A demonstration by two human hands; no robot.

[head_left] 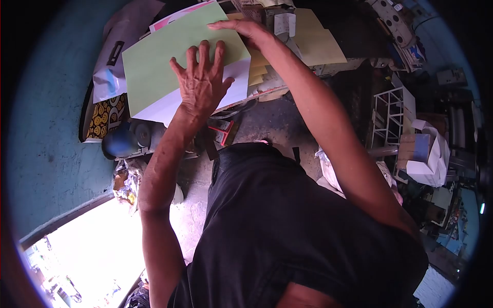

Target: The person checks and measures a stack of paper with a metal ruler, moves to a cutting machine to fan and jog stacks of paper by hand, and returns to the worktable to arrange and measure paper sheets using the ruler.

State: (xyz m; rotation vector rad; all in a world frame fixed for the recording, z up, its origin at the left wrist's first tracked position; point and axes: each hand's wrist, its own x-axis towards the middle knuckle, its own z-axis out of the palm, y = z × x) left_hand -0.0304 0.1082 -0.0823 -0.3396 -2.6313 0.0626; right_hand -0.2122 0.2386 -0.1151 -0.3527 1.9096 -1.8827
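Observation:
My left hand (201, 84) lies on a light green sheet of paper (149, 72), its fingers spread and pressing from above. The sheet's lower part looks whitish; whether that is glare or a second sheet I cannot tell. At the upper right edge of the green sheet, my right hand (249, 32) rests with fingers stretched out to the left over the paper. Some of its fingers are hidden. A pink and white printed sheet (177, 16) peeks out behind the green one. To the right lie yellow-tan sheets (321, 46).
A plastic-wrapped package (110, 79) stands against the blue wall (56, 128) at left, above a box with yellow smiley faces (105, 120). A red-framed object (224, 132) is below the table edge. At right are a white wire rack (389, 115) and an open carton (429, 154).

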